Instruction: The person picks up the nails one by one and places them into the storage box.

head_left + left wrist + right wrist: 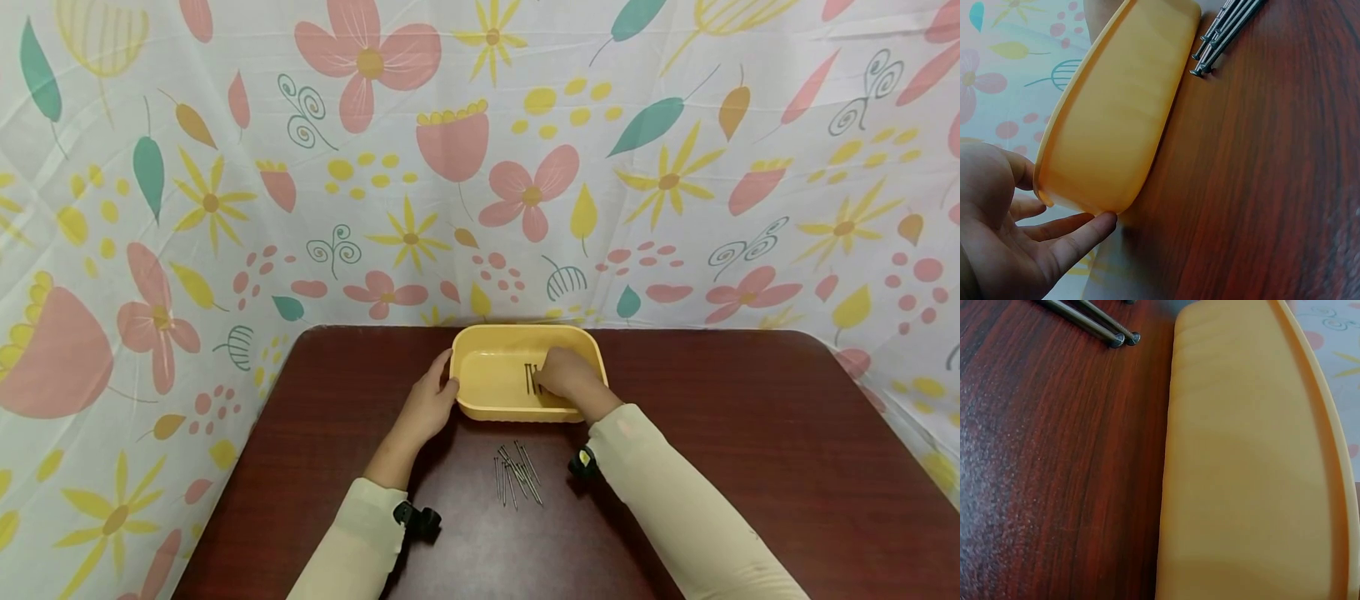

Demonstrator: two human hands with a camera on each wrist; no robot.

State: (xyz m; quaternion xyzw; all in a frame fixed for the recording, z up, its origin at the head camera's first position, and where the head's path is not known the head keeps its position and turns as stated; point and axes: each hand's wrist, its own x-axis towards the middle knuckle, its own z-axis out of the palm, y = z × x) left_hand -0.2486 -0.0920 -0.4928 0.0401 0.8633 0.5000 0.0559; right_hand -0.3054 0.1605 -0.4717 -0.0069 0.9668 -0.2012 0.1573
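Observation:
My left hand (426,404) grips the left end of a yellow plastic tray (495,413), with thumb and fingers spread against its outer end wall; the left wrist view shows the fingertips (1105,224) on that wall. Inside the tray's right half is my right hand (572,377), its fingers curled down and pinching a nail (537,380). Another nail (528,380) lies parallel beside it on the tray floor. In the right wrist view the tray's front wall (1247,450) hides that hand.
A loose pile of several nails (517,475) lies on the dark red wooden table (712,467), just in front of the tray. Behind the table's far edge hangs a flower-patterned cloth (525,275). Black wrist cameras sit on both cream sleeves (667,492).

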